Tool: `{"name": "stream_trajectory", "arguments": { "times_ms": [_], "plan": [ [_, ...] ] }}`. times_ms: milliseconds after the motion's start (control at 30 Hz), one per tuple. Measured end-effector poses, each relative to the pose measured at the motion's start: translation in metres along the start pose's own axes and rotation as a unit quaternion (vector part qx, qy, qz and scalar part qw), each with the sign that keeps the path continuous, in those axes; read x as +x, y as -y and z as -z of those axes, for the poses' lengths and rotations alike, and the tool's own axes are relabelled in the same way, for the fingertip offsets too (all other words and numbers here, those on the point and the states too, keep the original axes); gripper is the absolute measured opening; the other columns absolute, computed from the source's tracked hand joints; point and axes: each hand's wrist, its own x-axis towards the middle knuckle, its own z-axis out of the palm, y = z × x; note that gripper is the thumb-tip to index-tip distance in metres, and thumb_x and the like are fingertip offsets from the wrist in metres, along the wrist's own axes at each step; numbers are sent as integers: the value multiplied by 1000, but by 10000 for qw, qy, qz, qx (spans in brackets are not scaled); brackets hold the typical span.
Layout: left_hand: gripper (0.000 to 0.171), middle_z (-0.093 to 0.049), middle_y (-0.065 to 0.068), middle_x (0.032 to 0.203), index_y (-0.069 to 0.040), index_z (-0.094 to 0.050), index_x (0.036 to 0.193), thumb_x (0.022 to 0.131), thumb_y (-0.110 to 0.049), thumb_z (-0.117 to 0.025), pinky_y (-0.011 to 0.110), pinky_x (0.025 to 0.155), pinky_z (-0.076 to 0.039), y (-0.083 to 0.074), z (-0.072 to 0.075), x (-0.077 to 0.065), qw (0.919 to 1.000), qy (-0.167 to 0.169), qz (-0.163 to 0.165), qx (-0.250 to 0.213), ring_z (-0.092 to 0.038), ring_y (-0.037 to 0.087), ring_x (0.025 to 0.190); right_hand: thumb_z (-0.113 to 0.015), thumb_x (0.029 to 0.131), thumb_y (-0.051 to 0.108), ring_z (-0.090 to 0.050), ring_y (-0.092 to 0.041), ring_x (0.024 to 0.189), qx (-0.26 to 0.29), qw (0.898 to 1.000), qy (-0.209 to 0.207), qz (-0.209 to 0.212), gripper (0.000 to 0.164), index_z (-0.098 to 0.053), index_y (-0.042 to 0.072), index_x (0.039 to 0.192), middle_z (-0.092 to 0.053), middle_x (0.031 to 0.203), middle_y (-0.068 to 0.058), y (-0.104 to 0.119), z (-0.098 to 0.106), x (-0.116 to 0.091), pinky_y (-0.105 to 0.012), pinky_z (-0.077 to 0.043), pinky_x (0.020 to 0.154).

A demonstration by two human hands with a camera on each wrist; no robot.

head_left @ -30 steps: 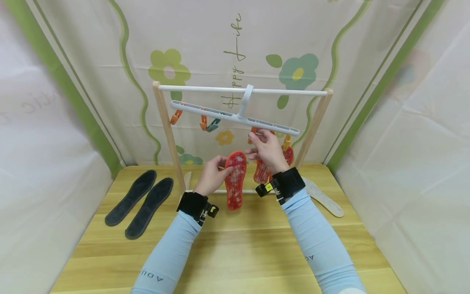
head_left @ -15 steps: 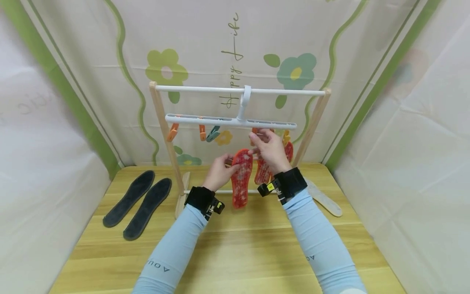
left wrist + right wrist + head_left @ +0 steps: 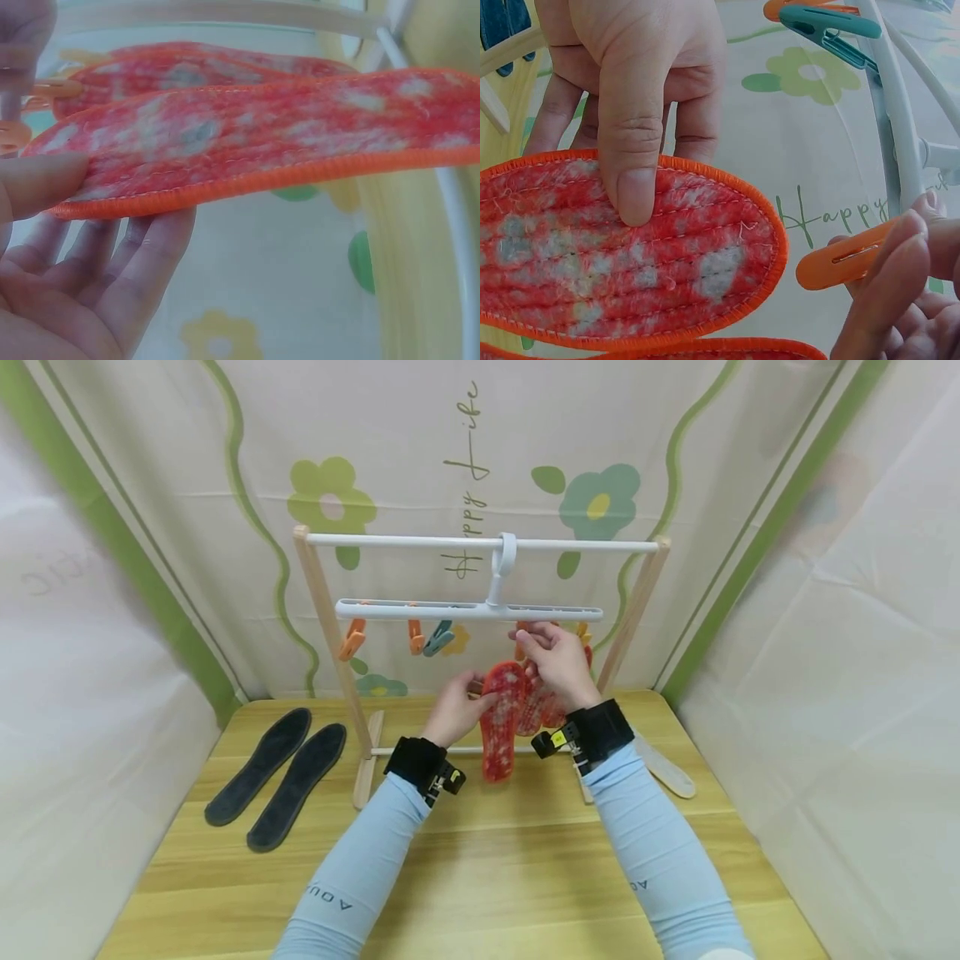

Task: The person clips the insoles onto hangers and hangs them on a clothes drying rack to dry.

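Note:
My left hand point(image 3: 454, 708) pinches a red insole point(image 3: 502, 727) with an orange edge near its top end, thumb on the face and fingers behind. The insole hangs upright below the grey hanger bar point(image 3: 420, 609). My right hand point(image 3: 564, 665) pinches an orange clothespin point(image 3: 844, 259) on the hanger, its tip pointing at the insole's rounded end with a small gap between them. Behind the right hand hang more red insoles point(image 3: 531, 710), partly hidden. A yellow clothespin point(image 3: 582, 631) shows beside that hand.
The hanger hooks onto the white rail point(image 3: 405, 540) of a wooden-sided rack point(image 3: 324, 602). Two orange clothespins point(image 3: 416, 637) and a teal one point(image 3: 438, 639) hang on its left half. Dark insoles point(image 3: 296, 789) lie on the table's left, a pale insole point(image 3: 666, 767) on its right.
My left hand has brought the red insole rightward, closer to the right hand. The hanger, tilted earlier, now hangs nearly level. The right hand stays at the orange clothespin.

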Motion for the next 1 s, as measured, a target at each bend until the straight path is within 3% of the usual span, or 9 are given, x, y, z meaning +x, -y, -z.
{"name": "stream_trajectory", "arguments": {
  "times_ms": [333,1000],
  "plan": [
    [22,-66,9,108,-4,-62,115,95,-13,-68,33,78,-57,-6,-8,3,10000,63,-46,-32,-65,22,95,-62,97,32,-51,-19,60,-79,9999,-113,18,37,-64,9,125,-71,114,-7,0,7,-2,-23,-47,55],
    [23,-65,9,108,-4,-61,116,96,-14,-67,33,76,-58,-9,-11,2,9997,201,2,-127,-65,24,95,-59,96,34,-51,-14,59,123,9989,-451,-79,38,-66,5,121,-72,108,-8,-1,4,-2,-25,-48,57]
  ]
}}
